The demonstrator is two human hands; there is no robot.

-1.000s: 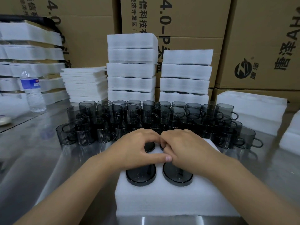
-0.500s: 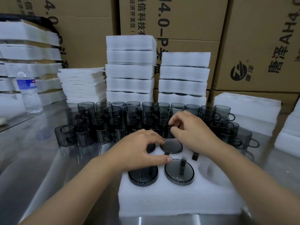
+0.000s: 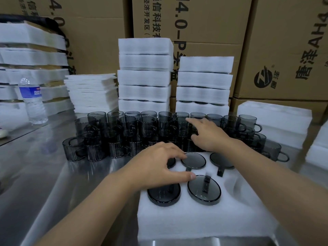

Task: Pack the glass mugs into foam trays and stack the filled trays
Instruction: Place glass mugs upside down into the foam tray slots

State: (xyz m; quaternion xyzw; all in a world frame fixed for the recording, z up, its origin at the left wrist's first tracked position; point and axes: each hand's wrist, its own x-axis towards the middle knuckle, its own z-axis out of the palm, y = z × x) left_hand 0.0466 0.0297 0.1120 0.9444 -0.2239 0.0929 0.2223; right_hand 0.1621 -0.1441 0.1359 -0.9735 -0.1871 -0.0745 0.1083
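1. Brown cardboard boxes (image 3: 204, 23) with black printed characters are stacked along the back.
2. A clear water bottle (image 3: 32, 102) with a blue label stands upright at the far left.
3. The steel table (image 3: 44, 174) is shiny and reflective, and a seam crosses its left side.
4. A small pale object (image 3: 2, 134) sits at the left edge, too cut off to identify.

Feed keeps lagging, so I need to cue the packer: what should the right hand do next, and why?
Probably grip one loose glass mug from the cluster under the right hand, to seat in the empty near-right pocket of the foam tray. Five pockets already show upturned mug bases; that one is bare. The left hand rests on the tray, steadying it.
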